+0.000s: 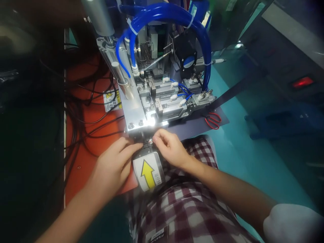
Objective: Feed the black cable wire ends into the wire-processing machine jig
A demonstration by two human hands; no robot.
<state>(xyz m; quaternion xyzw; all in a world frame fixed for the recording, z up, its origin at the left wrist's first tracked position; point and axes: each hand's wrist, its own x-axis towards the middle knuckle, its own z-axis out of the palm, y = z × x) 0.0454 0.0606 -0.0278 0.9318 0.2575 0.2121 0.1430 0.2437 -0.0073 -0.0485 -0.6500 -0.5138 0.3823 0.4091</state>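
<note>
My left hand (pixel 115 162) and my right hand (pixel 169 146) meet at the front edge of a metal machine fixture (pixel 141 111). Both pinch a small dark part (pixel 148 144) between their fingertips, just below the fixture's shiny base plate. The part is too small to name. Right under it sits a dark plate with a white label bearing a yellow arrow (pixel 148 172) that points up toward the machine. My left fingers rest against that plate's upper left corner.
Blue air hoses (pixel 177 17) arch over the machine. Black cables (pixel 88 111) lie on the orange table surface (pixel 83 162) at left, near a yellow warning sticker (pixel 112 100). Red-handled scissors (pixel 213 120) lie on a dark mat at right. A teal floor is beyond.
</note>
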